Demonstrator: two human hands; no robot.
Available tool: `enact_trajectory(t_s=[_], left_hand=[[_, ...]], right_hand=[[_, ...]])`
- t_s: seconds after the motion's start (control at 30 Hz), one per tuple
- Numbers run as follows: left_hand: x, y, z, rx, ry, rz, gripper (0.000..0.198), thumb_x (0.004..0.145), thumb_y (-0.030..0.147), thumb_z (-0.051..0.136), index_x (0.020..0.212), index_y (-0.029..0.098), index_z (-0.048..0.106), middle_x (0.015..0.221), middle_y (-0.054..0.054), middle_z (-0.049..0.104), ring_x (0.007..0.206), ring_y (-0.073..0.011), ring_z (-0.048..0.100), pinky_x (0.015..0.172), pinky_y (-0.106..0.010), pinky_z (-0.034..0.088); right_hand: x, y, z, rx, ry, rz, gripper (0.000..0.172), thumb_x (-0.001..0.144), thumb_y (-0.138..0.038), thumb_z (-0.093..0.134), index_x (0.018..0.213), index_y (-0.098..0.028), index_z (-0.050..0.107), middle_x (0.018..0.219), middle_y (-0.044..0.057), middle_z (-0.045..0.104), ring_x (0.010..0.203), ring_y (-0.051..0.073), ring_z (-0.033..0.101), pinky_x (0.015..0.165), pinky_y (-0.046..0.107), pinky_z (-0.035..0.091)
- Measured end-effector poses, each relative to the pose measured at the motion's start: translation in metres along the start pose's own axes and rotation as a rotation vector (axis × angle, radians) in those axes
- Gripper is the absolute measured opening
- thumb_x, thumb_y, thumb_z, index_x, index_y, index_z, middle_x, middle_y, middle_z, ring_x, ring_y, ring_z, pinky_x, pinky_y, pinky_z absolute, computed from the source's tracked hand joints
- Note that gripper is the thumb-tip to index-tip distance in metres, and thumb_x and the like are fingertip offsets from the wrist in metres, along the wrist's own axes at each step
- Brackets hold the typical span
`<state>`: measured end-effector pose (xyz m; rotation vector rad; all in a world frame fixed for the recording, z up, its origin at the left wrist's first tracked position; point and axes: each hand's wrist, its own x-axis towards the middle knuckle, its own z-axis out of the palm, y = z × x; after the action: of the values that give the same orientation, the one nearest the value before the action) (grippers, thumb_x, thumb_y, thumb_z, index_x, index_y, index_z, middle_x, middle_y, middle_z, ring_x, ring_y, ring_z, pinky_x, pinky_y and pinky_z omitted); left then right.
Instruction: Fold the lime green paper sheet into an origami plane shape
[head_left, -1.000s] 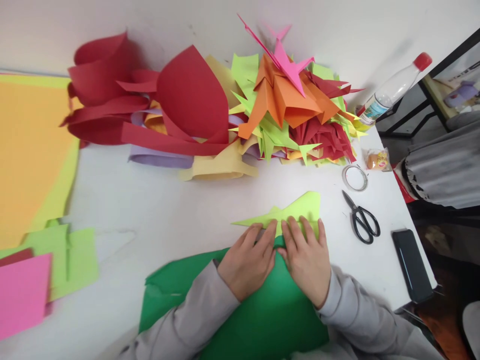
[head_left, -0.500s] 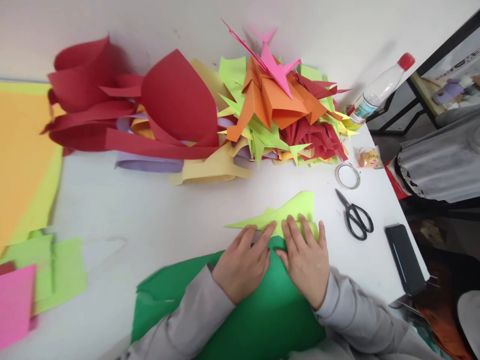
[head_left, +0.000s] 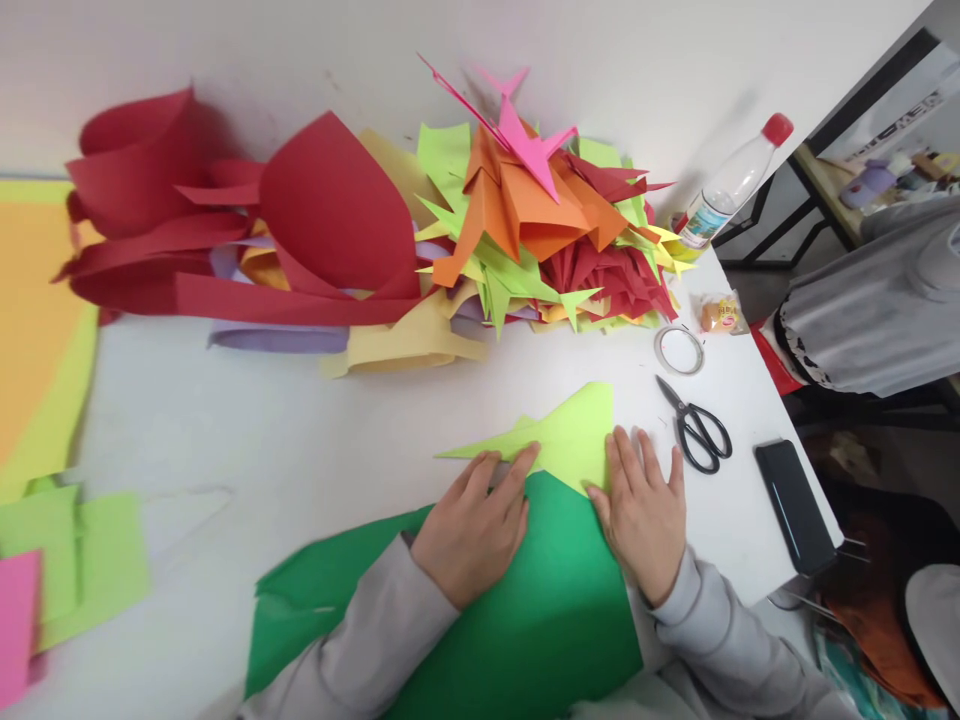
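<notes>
A light green folded paper with a long point to the left lies on the white table, touching the top of a large dark green sheet. My left hand rests with fingers spread, its fingertips on the lower edge of the light green paper and its palm over the dark green sheet. My right hand lies with fingers apart at the right edge of the light green paper, its thumb at the lower right corner.
Folded paper shapes and red paper loops line the wall. At right are a bottle, tape roll, wrapped snack, scissors and phone. Coloured sheets lie at left.
My right hand has moved right, off the middle of the light green paper to its right edge, uncovering the paper's flat right part. My left hand stays near the lower edge. The view has shifted slightly.
</notes>
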<state>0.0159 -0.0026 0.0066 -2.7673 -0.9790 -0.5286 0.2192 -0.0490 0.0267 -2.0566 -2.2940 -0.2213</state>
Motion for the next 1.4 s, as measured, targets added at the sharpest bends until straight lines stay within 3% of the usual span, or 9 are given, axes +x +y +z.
enact_trajectory(t_s=[0.23, 0.47, 0.6, 0.77, 0.93, 1.03, 1.17, 1.3, 1.4], left_hand=[[0.002, 0.000, 0.000, 0.027, -0.025, 0.003, 0.027, 0.087, 0.017, 0.049, 0.080, 0.010, 0.074, 0.123, -0.012, 0.063, 0.094, -0.0307, 0.056, 0.083, -0.044, 0.050], [0.002, -0.001, 0.000, 0.019, -0.021, 0.016, 0.027, 0.087, 0.017, 0.047, 0.083, 0.011, 0.074, 0.123, -0.012, 0.064, 0.093, -0.0294, 0.057, 0.083, -0.044, 0.050], [0.001, -0.002, 0.000, 0.020, 0.001, 0.015, 0.028, 0.088, 0.016, 0.046, 0.084, 0.011, 0.074, 0.123, -0.011, 0.064, 0.092, -0.0297, 0.057, 0.081, -0.044, 0.050], [0.004, -0.003, -0.001, 0.003, -0.011, 0.029, 0.029, 0.088, 0.016, 0.046, 0.086, 0.009, 0.074, 0.122, -0.013, 0.064, 0.091, -0.0296, 0.057, 0.079, -0.044, 0.050], [0.003, -0.004, 0.000, 0.030, 0.013, 0.033, 0.030, 0.087, 0.018, 0.047, 0.086, 0.008, 0.075, 0.121, -0.012, 0.065, 0.088, -0.0292, 0.057, 0.078, -0.043, 0.051], [0.000, -0.008, 0.000, 0.073, 0.023, 0.007, 0.029, 0.087, 0.019, 0.048, 0.086, 0.008, 0.075, 0.121, -0.011, 0.065, 0.088, -0.0295, 0.057, 0.076, -0.042, 0.051], [-0.002, -0.013, -0.002, 0.116, 0.036, -0.015, 0.029, 0.088, 0.020, 0.048, 0.087, 0.008, 0.074, 0.118, -0.013, 0.066, 0.086, -0.0293, 0.058, 0.073, -0.043, 0.051], [0.003, -0.012, -0.003, 0.098, 0.037, 0.007, 0.031, 0.090, 0.014, 0.044, 0.091, 0.003, 0.072, 0.113, -0.020, 0.067, 0.093, -0.0284, 0.060, 0.082, -0.041, 0.050], [0.006, -0.004, 0.000, 0.084, 0.006, 0.051, 0.032, 0.090, 0.011, 0.041, 0.088, 0.002, 0.072, 0.110, -0.025, 0.066, 0.100, -0.0294, 0.060, 0.086, -0.041, 0.049]], right_hand=[[0.008, -0.001, -0.010, 0.016, -0.037, 0.058, 0.062, 0.096, -0.051, 0.034, 0.142, -0.010, 0.039, 0.147, 0.014, 0.038, 0.135, 0.035, 0.032, 0.111, 0.058, 0.012], [0.015, -0.033, 0.000, 0.107, -0.094, -0.112, 0.058, 0.093, -0.056, 0.039, 0.141, -0.024, 0.041, 0.148, 0.010, 0.039, 0.137, 0.031, 0.030, 0.111, 0.057, 0.014], [0.007, -0.015, 0.002, 0.067, -0.049, 0.041, 0.064, 0.093, -0.056, 0.036, 0.138, -0.011, 0.044, 0.145, 0.017, 0.042, 0.136, 0.034, 0.032, 0.112, 0.057, 0.013], [0.004, 0.007, -0.001, 0.087, -0.022, 0.059, 0.061, 0.092, -0.055, 0.041, 0.134, -0.011, 0.048, 0.140, 0.019, 0.047, 0.132, 0.036, 0.037, 0.110, 0.059, 0.017], [0.006, 0.030, -0.002, 0.223, -0.028, -0.020, 0.039, 0.098, -0.037, 0.038, 0.128, -0.018, 0.054, 0.135, 0.014, 0.053, 0.127, 0.030, 0.045, 0.108, 0.057, 0.026], [0.002, 0.045, -0.001, 0.356, 0.004, -0.201, 0.038, 0.097, -0.030, 0.039, 0.132, -0.018, 0.050, 0.137, 0.014, 0.051, 0.133, 0.026, 0.039, 0.107, 0.050, 0.033], [0.003, 0.046, 0.005, 0.441, 0.021, -0.426, 0.034, 0.095, -0.029, 0.047, 0.126, -0.018, 0.053, 0.135, 0.012, 0.053, 0.135, 0.024, 0.036, 0.110, 0.050, 0.030], [0.020, 0.042, 0.016, 0.516, 0.094, -0.547, 0.020, 0.094, -0.027, 0.050, 0.104, -0.021, 0.066, 0.116, 0.007, 0.066, 0.117, 0.020, 0.053, 0.105, 0.045, 0.035], [0.031, 0.045, 0.022, 0.597, 0.134, -0.583, 0.018, 0.093, -0.031, 0.053, 0.093, -0.021, 0.068, 0.107, 0.006, 0.070, 0.107, 0.020, 0.058, 0.095, 0.041, 0.041]])
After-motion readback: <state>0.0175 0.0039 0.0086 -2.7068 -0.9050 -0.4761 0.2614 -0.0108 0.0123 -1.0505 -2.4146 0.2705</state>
